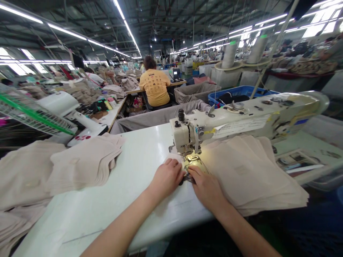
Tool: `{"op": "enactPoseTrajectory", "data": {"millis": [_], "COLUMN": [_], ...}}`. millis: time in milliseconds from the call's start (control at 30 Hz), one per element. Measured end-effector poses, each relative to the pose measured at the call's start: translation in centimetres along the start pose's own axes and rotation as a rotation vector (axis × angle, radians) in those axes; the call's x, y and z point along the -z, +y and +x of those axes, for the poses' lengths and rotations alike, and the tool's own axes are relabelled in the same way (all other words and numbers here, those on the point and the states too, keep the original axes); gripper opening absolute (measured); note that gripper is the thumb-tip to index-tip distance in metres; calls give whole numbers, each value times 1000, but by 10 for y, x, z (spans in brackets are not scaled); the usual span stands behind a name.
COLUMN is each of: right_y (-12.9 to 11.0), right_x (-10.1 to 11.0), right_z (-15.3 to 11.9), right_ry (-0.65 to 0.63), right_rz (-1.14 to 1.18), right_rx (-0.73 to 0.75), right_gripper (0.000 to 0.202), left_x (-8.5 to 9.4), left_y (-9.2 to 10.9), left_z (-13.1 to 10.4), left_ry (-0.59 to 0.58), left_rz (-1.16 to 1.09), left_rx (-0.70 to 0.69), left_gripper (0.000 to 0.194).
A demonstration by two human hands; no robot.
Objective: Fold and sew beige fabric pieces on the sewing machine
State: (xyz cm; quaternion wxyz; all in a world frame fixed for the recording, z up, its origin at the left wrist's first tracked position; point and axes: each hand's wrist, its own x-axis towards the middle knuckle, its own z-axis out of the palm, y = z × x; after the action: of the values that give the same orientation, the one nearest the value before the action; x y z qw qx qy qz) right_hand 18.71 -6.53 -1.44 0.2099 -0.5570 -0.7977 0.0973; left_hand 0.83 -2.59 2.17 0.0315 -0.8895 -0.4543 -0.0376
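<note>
A white industrial sewing machine [184, 137] stands on the pale table, its lamp lighting the metal plate [195, 161] below the needle area. My left hand [168, 175] is closed, fingers bent together over a small beige fabric piece [174, 157] just left of the presser foot. Close beside it, my right hand [205, 184] has its fingertips drawn together at the plate's front edge; what they pinch, if anything, is hidden. To the right of the machine head lies a stack of beige fabric panels [246, 175], each with a small square patch visible on the top one.
More beige panels [83, 160] are piled on the table's left side. A white fan [60, 107] with a green-rimmed guard stands behind them. Thread cones [229, 55] and a blue basket [241, 93] are beyond the machine. A person in a yellow shirt [154, 85] sits ahead.
</note>
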Motion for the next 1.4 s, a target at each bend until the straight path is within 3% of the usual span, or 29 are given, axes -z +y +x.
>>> {"op": "enactPoseTrajectory", "data": {"millis": [200, 333, 700, 833, 933, 1067, 1233, 1400], "right_y": [-2, -4, -6, -7, -6, -7, -6, -3], "right_x": [4, 4, 3, 2, 1, 1, 0, -5], "right_z": [-10, -17, -20, -21, -22, -20, -18, -17], "right_ry": [7, -13, -45, -60, -55, -69, -50, -21], "right_rz": [25, 15, -22, 2, 10, 8, -9, -10], "right_rx": [0, 18, 54, 82, 66, 50, 50, 66], "right_gripper": [31, 26, 34, 35, 38, 38, 33, 33], "left_x": [6, 2, 1, 1, -5, -15, -17, -18], "left_y": [30, 30, 27, 16, 2, -14, -33, -43], "left_z": [-17, -21, -28, -23, -14, 2, 20, 25], "left_ry": [-116, -114, -62, -50, 37, 91, 29, 61], "left_rz": [31, -17, -14, 43, 63, 25, -103, -156], "left_rx": [23, -46, -63, 54, 146, 49, -61, -102], "left_gripper": [11, 13, 9, 12, 23, 42, 34, 31]}}
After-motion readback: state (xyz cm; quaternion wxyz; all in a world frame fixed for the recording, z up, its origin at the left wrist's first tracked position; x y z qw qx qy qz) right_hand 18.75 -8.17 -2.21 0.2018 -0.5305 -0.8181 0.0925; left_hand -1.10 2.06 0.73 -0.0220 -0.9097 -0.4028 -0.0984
